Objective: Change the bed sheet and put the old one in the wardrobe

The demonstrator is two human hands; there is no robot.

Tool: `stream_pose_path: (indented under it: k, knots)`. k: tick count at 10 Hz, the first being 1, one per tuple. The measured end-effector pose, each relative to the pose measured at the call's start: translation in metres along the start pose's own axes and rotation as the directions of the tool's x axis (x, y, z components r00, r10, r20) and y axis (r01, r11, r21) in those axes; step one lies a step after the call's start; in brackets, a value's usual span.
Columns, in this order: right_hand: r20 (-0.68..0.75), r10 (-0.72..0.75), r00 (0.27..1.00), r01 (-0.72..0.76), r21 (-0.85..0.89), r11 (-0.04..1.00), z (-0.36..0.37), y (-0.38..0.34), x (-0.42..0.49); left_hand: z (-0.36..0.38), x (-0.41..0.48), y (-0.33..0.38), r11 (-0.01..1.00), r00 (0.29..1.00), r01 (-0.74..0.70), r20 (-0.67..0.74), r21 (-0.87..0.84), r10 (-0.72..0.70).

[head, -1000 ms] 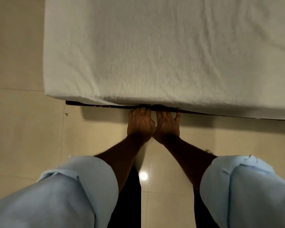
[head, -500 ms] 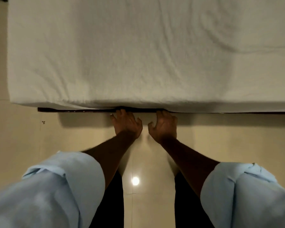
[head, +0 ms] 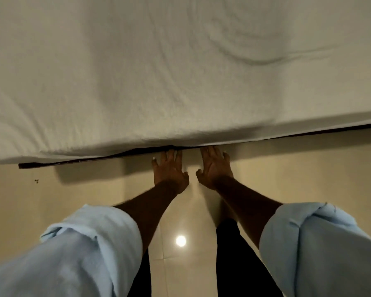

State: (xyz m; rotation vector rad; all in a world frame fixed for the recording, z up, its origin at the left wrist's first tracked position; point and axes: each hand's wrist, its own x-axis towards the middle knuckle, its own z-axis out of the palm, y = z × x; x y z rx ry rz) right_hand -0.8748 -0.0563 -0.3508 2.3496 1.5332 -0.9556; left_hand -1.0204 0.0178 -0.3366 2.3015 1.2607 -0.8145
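Observation:
A white bed sheet covers the mattress and fills the upper half of the head view, with soft wrinkles at the right. Below its near edge runs the dark bed frame. My left hand and my right hand reach side by side to that edge, fingers straight. Their fingertips go under the sheet's lower edge and are hidden there. Both forearms are bare, with light blue sleeves rolled up.
Glossy beige floor tiles lie below the bed, with a round light reflection between my dark trouser legs. The bed's near left corner sits at the left edge of the view.
My hands have drawn a little apart and their fingers have straightened against the sheet's edge. The view has moved closer, so the bed fills more of the frame and its edge now tilts.

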Motion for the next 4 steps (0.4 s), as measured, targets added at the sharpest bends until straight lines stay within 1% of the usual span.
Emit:
stream_pose_path:
  k: [1, 2, 3, 4]
  knots:
    - [-0.013, -0.022, 1.0, 0.023, 0.06, 0.998, -0.026, 0.006, -0.016, -0.032, 0.0, 0.016, 0.999, 0.999, 0.033, 0.038, -0.012, -0.032]
    - [-0.019, -0.018, 1.0, 0.02, 0.104, 0.994, -0.052, 0.013, -0.04, -0.069, -0.009, 0.035, 0.998, 1.0, 0.002, 0.006, -0.06, -0.001]
    - [-0.069, 0.035, 0.997, -0.023, 0.17, 0.985, -0.087, 0.02, -0.057, -0.109, -0.014, 0.048, 0.994, 0.998, -0.064, -0.03, -0.092, 0.062]
    - [-0.17, 0.067, 0.983, -0.02, 0.263, 0.965, -0.112, 0.03, -0.07, -0.139, -0.024, 0.056, 0.983, 0.992, -0.124, -0.044, -0.135, 0.119]
